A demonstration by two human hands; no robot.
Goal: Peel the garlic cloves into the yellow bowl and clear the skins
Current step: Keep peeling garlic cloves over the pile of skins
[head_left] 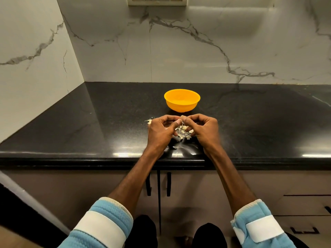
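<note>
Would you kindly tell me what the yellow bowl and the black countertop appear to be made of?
The yellow bowl looks like plastic: uniform saturated colour, thin rim, soft sheen. The countertop looks like polished granite or similar stone: fine speckles and mirror-like reflections.

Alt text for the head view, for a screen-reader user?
A person's left hand and right hand meet, fingers curled, above scattered garlic skins on a black counter; anything pinched between them is hidden. A yellow bowl stands just beyond them.
</note>
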